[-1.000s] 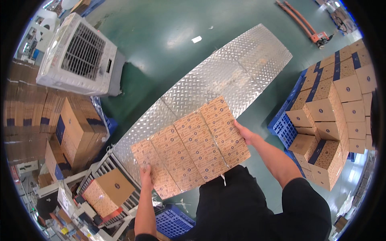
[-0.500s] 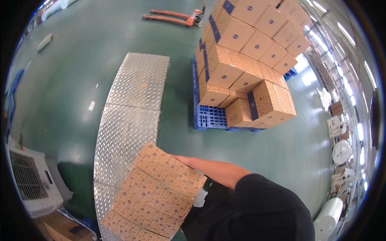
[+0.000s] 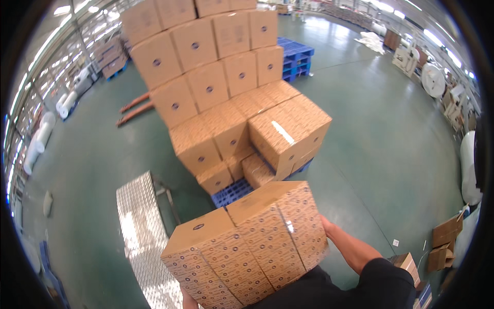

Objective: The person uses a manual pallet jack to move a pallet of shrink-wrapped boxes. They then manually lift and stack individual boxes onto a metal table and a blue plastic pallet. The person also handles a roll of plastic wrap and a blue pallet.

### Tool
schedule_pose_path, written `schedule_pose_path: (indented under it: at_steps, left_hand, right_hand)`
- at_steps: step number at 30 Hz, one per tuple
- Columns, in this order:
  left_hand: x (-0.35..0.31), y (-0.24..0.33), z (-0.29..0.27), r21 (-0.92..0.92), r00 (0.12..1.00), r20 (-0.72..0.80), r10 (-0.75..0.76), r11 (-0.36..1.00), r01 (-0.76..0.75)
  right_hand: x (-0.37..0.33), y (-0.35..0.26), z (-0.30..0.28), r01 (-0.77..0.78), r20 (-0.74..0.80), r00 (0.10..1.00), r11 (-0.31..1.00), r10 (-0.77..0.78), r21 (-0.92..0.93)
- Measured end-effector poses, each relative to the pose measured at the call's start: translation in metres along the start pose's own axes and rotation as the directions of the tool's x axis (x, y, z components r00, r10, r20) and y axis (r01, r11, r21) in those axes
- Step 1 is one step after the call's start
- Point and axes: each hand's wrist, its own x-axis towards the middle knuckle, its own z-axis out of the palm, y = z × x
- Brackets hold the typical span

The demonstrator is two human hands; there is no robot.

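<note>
Two printed cardboard boxes (image 3: 247, 247) are held side by side in front of my body, with a seam between them and their patterned faces toward me. My right hand (image 3: 327, 226) presses against the right end of the pair. At the lower left end, my left hand (image 3: 189, 299) shows only in part and grips the other side. Just beyond stands a stack of similar boxes (image 3: 208, 87) on a blue pallet (image 3: 232, 193). The stack steps down toward me, and a bare patch of pallet shows at its near corner.
A shiny metal tread-plate platform (image 3: 141, 221) lies to the left. Orange pallet jack forks (image 3: 135, 109) stick out left of the stack. Behind it are more blue pallets (image 3: 297, 57). Opened cartons (image 3: 446, 239) and white rolls (image 3: 469, 167) line the right side.
My view has swung right and up, away from the platform toward the stack. The held boxes have come round with me and are closer to the pallet. My left hand has come into view.
</note>
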Motion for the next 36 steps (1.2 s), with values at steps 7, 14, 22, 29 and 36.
schedule_pose_path:
  at_steps: [7,14,22,29,36]
  left_hand:
    - [0.104,-0.039,0.22,0.002,0.934,0.355,-0.049,0.999,0.052]
    - [0.22,-0.076,0.384,-0.23,0.863,0.505,-0.019,0.961,0.155]
    - [0.299,-0.125,0.495,-0.311,0.909,0.4,-0.12,0.915,0.258]
    - [0.377,-0.123,0.546,-0.193,0.962,0.056,-0.268,0.942,0.273]
    - [0.37,-0.126,0.611,-0.035,0.989,-0.133,0.064,0.997,-0.07]
  right_hand:
    - [-0.03,-0.198,-0.116,0.41,-0.18,0.891,0.909,-0.417,-0.079]
    - [0.038,-0.39,-0.15,0.579,-0.142,0.801,0.813,-0.582,-0.068]
    - [0.14,-0.545,-0.175,0.522,-0.098,0.842,0.848,-0.53,-0.092]
    - [0.251,-0.645,-0.162,0.161,0.091,0.985,0.978,-0.149,-0.136]
    - [0.345,-0.615,-0.213,0.3,0.069,0.954,0.93,-0.292,-0.21]
